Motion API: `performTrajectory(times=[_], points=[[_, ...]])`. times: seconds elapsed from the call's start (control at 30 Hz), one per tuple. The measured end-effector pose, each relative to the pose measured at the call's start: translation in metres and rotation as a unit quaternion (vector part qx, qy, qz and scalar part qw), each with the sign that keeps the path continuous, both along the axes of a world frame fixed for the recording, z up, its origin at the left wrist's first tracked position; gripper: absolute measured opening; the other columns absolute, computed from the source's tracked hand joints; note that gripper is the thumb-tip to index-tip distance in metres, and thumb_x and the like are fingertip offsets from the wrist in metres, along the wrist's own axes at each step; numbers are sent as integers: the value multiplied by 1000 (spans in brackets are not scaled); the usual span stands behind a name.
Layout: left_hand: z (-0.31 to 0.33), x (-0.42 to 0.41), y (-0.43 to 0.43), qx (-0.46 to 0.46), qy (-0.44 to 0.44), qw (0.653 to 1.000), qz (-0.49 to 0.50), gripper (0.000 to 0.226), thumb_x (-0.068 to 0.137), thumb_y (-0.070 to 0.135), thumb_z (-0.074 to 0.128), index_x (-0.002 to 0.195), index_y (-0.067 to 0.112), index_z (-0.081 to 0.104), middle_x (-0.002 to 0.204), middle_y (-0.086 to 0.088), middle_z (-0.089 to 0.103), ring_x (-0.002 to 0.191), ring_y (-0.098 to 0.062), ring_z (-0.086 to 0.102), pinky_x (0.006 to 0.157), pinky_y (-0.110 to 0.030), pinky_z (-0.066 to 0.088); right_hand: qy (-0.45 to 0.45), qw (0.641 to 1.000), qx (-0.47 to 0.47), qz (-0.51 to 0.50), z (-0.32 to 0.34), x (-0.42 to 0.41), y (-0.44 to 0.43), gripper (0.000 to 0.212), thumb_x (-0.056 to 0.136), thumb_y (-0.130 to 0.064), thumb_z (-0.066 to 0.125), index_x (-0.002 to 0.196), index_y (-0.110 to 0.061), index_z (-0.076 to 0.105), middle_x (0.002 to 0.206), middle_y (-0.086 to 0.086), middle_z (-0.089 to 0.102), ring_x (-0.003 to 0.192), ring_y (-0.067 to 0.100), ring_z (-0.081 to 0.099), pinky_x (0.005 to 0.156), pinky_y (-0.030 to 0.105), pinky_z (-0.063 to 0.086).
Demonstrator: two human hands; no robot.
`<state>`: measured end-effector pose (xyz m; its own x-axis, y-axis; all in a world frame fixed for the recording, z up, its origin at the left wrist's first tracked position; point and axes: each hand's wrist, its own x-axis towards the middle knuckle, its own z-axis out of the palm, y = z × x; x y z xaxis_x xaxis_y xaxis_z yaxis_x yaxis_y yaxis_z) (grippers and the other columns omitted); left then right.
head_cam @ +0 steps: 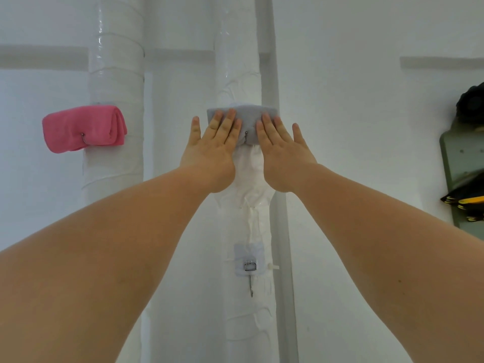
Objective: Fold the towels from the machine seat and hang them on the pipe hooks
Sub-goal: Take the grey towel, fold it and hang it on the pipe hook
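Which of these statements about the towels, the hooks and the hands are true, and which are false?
1. The left hand and the right hand lie flat on the grey towel. True.
2. The pink towel lies on the floor. False: it hangs folded on the left pipe.
3. The lower hook on the middle pipe holds a towel. False: it is bare.
4. A hook tip shows in front of the grey towel. True.
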<state>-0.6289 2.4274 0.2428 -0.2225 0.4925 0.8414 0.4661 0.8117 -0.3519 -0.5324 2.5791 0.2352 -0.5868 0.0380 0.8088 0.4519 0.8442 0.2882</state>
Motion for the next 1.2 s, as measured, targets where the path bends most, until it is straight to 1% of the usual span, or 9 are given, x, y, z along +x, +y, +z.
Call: performTrajectory(times=[0.2,0.27,0.33,0.43,0.6,0.83,0.93,1.07,1.2], points=[[-11,16,-16,21,-23,999,-26,77,97,22,27,157,18,-21,162,1,-34,150,-19,-30,121,-56,-14,28,1000,-5,-4,-14,8,-12,75,99,-18,26,155,-10,-22,165,7,-29,152,25,-26,125,53,-8],[-21,18,-29,28,-22,999,-36,75,98,25,30,158,17,-15,166,0,-26,152,-20,-24,123,-55,-10,32,999,-21,1,-23,12,-20,75,100,-19,29,156,-11,-20,165,7,-28,152,26,-25,125,53,-7],[-35,16,-46,48,-25,997,-62,74,98,29,36,161,18,-1,169,-4,-11,156,-25,-10,125,-54,-3,28,999,-41,11,-35,18,-30,74,102,-22,31,158,-14,-16,166,6,-24,153,27,-23,125,53,-4],[-68,7,-78,62,-38,992,-104,71,94,34,45,159,22,18,169,-6,8,154,-28,8,125,-51,7,29,997,-71,32,-58,22,-51,72,102,-26,34,160,-23,-8,168,7,-16,155,28,-18,126,52,-1],[-146,-21,-129,35,-132,982,-133,75,94,44,49,159,26,16,169,-2,5,154,-26,8,125,-48,8,-1,994,-111,10,-124,14,-105,69,103,-37,35,160,-31,-3,168,4,-17,155,26,-16,126,50,-1],[-268,-89,-232,-86,-178,951,-239,71,90,44,56,154,22,33,166,-8,20,149,-30,22,122,-48,18,-58,969,-216,-103,-273,-27,-229,73,98,-45,47,158,-37,5,168,4,-16,156,28,-11,125,53,1],[-316,-108,-280,-159,-201,920,-297,68,91,46,54,152,22,36,166,-8,20,151,-29,19,124,-47,15,-87,947,-253,-175,-329,-36,-292,75,97,-49,48,158,-38,5,168,4,-18,156,29,-9,125,55,2],[-376,-121,-340,-271,-159,877,-364,60,92,44,52,147,21,43,166,-8,22,154,-28,16,125,-50,8,-133,910,-311,-238,-390,-36,-370,76,95,-52,50,158,-38,9,167,4,-17,155,31,-2,124,57,7],[-416,-126,-376,-321,-214,843,-374,61,94,47,48,149,24,37,167,-8,16,154,-28,12,126,-48,7,-168,874,-370,-267,-433,-22,-426,73,94,-53,50,156,-39,14,168,3,-14,155,30,1,124,56,8]])
